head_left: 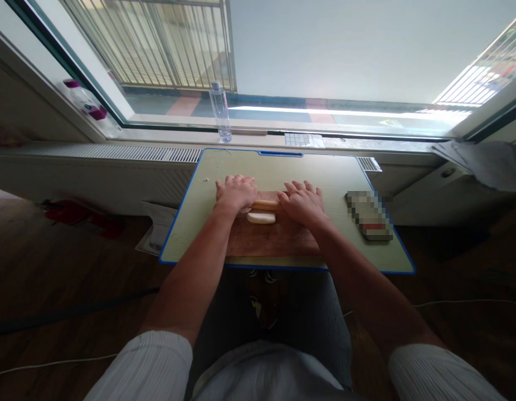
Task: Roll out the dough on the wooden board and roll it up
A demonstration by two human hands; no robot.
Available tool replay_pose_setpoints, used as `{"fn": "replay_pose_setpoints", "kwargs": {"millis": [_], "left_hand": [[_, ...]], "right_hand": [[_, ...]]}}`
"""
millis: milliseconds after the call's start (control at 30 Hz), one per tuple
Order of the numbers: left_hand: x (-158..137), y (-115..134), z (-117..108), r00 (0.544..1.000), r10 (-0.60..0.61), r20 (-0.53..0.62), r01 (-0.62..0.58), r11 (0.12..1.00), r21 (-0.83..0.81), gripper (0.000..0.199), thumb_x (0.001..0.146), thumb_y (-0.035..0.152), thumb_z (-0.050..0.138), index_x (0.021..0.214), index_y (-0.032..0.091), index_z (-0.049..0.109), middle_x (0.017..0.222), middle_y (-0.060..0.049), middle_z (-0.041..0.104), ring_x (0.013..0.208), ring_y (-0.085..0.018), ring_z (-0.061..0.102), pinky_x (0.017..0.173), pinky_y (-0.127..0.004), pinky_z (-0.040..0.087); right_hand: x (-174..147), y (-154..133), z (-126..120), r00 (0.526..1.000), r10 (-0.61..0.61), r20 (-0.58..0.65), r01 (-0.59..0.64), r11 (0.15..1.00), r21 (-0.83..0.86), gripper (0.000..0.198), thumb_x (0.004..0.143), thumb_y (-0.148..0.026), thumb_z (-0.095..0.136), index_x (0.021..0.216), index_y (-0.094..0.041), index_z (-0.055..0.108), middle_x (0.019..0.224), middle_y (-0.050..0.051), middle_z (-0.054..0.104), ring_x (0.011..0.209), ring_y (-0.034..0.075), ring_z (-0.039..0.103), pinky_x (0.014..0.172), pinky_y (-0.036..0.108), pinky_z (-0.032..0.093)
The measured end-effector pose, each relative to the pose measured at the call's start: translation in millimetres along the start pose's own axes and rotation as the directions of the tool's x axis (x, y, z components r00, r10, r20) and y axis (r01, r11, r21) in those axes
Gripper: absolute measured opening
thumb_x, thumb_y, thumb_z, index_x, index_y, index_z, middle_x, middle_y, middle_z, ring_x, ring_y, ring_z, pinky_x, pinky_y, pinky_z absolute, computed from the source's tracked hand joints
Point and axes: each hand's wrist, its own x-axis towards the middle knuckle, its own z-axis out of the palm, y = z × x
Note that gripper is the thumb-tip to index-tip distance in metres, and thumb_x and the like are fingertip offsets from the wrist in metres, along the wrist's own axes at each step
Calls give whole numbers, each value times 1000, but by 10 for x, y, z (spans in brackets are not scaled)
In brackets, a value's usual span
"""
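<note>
A wooden rolling pin [265, 205] lies crosswise over a brown wooden board [274, 242]. On its left end rests my left hand [236, 192], palm down with the fingers stretched forward. My right hand [302, 201] lies over the other end in the same way, fingers spread. Neither hand's fingers wrap round the pin; the palms hide both its ends. A pale, oblong piece of dough [261, 217] sits on the board just on my side of the pin, between the two hands.
The board is on a pale green folding table [333, 172] with a blue edge. A pixelated flat object [369, 216] lies at its right. Behind stand a clear bottle [220, 111] on the windowsill and a purple-capped bottle [86, 101]. Papers [483, 161] lie at the right.
</note>
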Motion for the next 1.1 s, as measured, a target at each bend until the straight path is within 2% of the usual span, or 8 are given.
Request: {"fn": "replay_pose_setpoints", "kwargs": {"millis": [233,733,1100], "left_hand": [[-163,-69,62,998,51,-34,-52,998,-23,64,106,53,30,163,36,53,176,-3,45,159,-33,39,132,-66,25],[-595,-106,210,970,68,-232,-81,996,-48,54,110,48,36,154,38,64,168,-4,56,156,-30,44,133,-62,25],[-901,-100,244,947,89,-309,-98,995,-15,53,111,47,35,150,35,68,167,-4,57,156,-31,46,133,-63,23]], "right_hand": [[-166,-80,-51,1000,25,-17,-26,998,-56,65,112,-55,29,167,-29,50,176,6,43,165,39,28,131,69,20],[-548,-82,92,983,-45,-180,36,998,-52,64,113,-56,30,161,-23,59,168,8,54,159,39,37,130,64,23],[-777,-88,96,983,-69,-171,64,997,-37,65,114,-57,28,161,-23,58,171,8,50,162,36,33,131,62,21]]}}
